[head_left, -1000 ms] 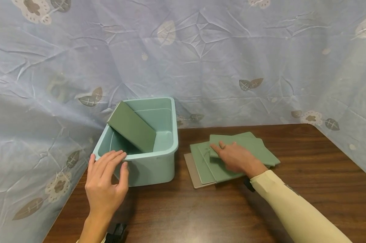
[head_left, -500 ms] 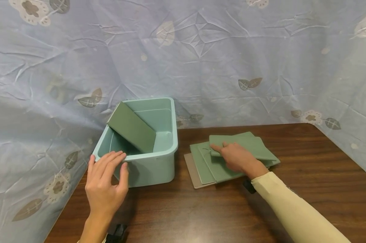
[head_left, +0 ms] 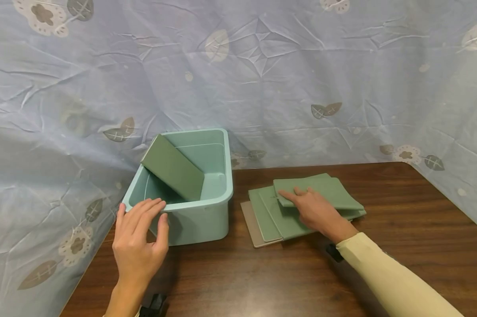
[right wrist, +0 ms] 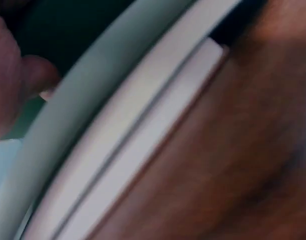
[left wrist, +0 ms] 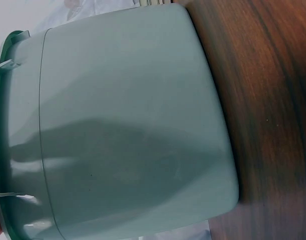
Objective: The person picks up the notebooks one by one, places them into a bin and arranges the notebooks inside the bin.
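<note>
Two bare hands work at a table. My left hand rests its fingertips over the near left corner of the rim of a pale blue-green plastic bin. A green notebook leans diagonally inside that bin. To the right, my right hand grips the near edge of the top green notebook of a pile, index finger stretched along it. Its near edge stands raised over the notebooks beneath. In the right wrist view the thumb shows beside pale page edges.
Under the top notebook lie more green notebooks and a beige one, fanned out to the left. Brown wood table lies in front. A floral grey-blue cloth hangs behind and at the sides.
The near edge of the top notebook has risen a little, and my right hand has shifted slightly right and toward me. My left hand stays at the bin rim.
</note>
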Demonstrator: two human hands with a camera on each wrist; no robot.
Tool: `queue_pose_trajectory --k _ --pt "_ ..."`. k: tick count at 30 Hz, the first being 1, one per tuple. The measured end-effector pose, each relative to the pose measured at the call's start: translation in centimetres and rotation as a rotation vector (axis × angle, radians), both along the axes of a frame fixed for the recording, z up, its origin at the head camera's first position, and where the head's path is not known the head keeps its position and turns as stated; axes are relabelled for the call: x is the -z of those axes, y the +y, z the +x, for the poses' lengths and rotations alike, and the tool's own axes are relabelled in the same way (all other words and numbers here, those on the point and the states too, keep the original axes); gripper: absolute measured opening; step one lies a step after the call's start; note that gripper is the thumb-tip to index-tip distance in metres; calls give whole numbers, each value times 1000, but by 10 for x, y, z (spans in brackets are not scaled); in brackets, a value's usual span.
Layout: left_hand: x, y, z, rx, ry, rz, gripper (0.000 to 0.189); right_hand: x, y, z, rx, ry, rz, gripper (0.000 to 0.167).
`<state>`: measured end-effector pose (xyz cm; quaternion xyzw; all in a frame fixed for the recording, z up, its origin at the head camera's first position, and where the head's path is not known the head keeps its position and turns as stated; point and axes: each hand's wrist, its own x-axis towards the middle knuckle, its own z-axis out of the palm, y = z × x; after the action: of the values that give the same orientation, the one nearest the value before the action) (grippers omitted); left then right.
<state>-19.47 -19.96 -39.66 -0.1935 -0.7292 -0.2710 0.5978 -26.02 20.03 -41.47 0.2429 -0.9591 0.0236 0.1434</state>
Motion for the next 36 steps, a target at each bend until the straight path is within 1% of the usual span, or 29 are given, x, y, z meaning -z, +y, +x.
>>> queue_pose_trajectory --k 4,8,12,16,20,24,28,32,36 --pt "1 1 0 2 -8 -6 24 3 8 4 11 62 -25 74" --pt "2 2 1 7 -6 -6 24 -1 16 5 17 142 -35 77" --pt "0 2 0 6 2 -4 24 -14 19 3 3 214 -26 74" --pt "-1 1 0 2 2 -6 24 -32 21 -1 -45 304 -30 71" --pt "-2 1 1 -1 -3 -10 24 -49 20 -4 -89 367 -37 72" --pt "-1 -1 1 -4 -8 -11 24 -62 19 -3 -104 376 -45 71" --pt "-1 -2 1 -6 -7 -12 24 -70 17 -4 -130 355 -104 75" --pt "0 -2 1 -11 -7 -9 24 -77 13 -4 -149 296 -193 83" --pt "-1 -2 2 -12 -7 -2 24 -87 7 0 -132 245 -265 91"
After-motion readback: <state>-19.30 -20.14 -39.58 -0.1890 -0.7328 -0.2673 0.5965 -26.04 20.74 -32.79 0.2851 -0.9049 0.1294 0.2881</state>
